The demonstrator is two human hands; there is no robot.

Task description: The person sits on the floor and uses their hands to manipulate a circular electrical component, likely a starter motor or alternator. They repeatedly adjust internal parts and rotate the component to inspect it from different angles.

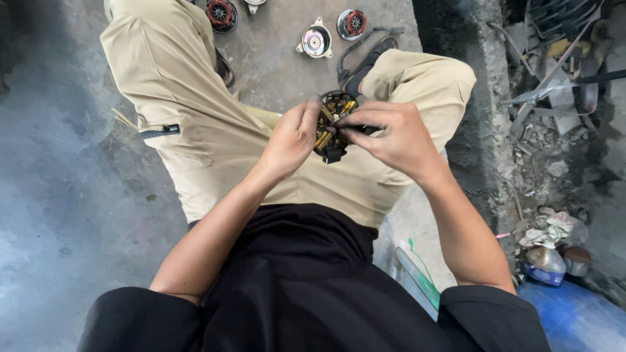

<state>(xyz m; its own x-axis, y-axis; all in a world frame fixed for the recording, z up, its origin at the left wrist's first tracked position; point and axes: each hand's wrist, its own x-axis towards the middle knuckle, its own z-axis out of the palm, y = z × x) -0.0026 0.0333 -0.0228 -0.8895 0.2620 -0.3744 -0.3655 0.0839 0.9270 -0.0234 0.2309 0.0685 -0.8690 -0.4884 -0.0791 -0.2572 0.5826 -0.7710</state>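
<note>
Fingers of our left hand grasp the dark brush holder steady, so our right hand fingertips can pinch a part beside them.

A single view, from a camera worn on the person's head, looking steeply down over the chest and lap. The black shirt fills the bottom edge, very near the lens; both forearms run up from the lower corners to meet near the middle, where the left hand and right hand sit close under the camera. Beyond them the tan trousers stretch toward the top edge, so the view faces forward along the legs. The concrete floor lies farther off at left, scrap at upper right, round parts along the top edge.
</note>
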